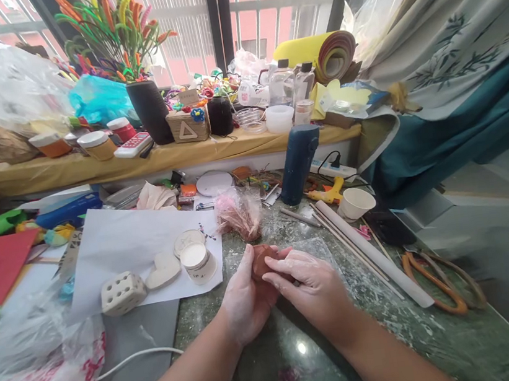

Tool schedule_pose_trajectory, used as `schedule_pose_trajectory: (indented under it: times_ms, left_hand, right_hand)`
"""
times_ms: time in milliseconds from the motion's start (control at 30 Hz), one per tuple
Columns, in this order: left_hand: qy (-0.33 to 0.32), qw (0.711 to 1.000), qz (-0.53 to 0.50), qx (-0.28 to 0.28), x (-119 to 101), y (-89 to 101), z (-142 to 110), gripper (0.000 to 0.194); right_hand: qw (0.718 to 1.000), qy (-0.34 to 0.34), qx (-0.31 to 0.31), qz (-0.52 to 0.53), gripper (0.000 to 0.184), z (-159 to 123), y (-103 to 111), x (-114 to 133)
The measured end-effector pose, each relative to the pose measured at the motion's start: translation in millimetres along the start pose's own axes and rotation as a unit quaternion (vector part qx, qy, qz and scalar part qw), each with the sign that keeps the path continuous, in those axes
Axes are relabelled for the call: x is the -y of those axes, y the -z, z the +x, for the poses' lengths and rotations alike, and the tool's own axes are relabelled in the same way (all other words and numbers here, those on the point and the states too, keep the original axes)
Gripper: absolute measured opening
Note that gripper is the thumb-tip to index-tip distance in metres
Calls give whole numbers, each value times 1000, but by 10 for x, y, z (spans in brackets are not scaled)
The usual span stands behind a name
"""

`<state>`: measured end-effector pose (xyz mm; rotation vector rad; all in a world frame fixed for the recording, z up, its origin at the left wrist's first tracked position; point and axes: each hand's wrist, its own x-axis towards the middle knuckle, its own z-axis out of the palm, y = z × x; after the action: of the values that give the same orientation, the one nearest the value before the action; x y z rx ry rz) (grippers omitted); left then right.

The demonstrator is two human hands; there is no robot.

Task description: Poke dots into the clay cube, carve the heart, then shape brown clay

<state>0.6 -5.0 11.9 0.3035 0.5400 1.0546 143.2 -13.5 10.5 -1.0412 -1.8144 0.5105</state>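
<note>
A lump of reddish-brown clay (260, 263) is held between my two hands above the green tabletop. My left hand (247, 307) cups it from the left and below, with the thumb up along its side. From the right, my right hand (310, 277) presses the clay with thumb and fingertips. Whitish residue coats both hands. Just beyond them lies a clear plastic bag (240, 214) with brown material inside. To the left, a small white tub (198, 263), a heart-shaped piece (164, 271) and a white die-shaped block (123, 293) rest on a paper sheet (124, 239).
A dark blue bottle (299, 166) stands behind the hands. On the right are a pale roller (376, 256), thin sticks (351, 246), a paper cup (357, 203), a yellow glue gun (328, 192) and orange-handled scissors (435, 282). A white cable (138, 357) crosses the left side.
</note>
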Motion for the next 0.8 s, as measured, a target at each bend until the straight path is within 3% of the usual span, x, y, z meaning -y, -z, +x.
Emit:
schedule_pose_trajectory:
  times_ms: [100, 300, 433, 533, 667, 800]
  left_hand:
    - [-11, 1000, 2, -13, 2, -12, -4, 35]
    - [2, 999, -14, -28, -27, -2, 31, 53]
    - [17, 999, -20, -37, -57, 5, 34, 53]
    - [8, 999, -25, -36, -58, 3, 18, 51]
    - [-4, 999, -25, -34, -49, -18, 5, 51]
    - [-6, 999, -30, -44, -43, -28, 11, 53]
  right_hand:
    - [1000, 16, 1, -16, 17, 2, -17, 29]
    - [994, 70, 15, -87, 22, -32, 11, 4]
    - [993, 58, 26, -102, 38, -33, -8, -28]
    - [987, 85, 45, -128, 34, -20, -27, -20]
    - [981, 121, 24, -148, 27, -19, -26, 2]
    - [980, 110, 42, -159, 35, -27, -44, -8]
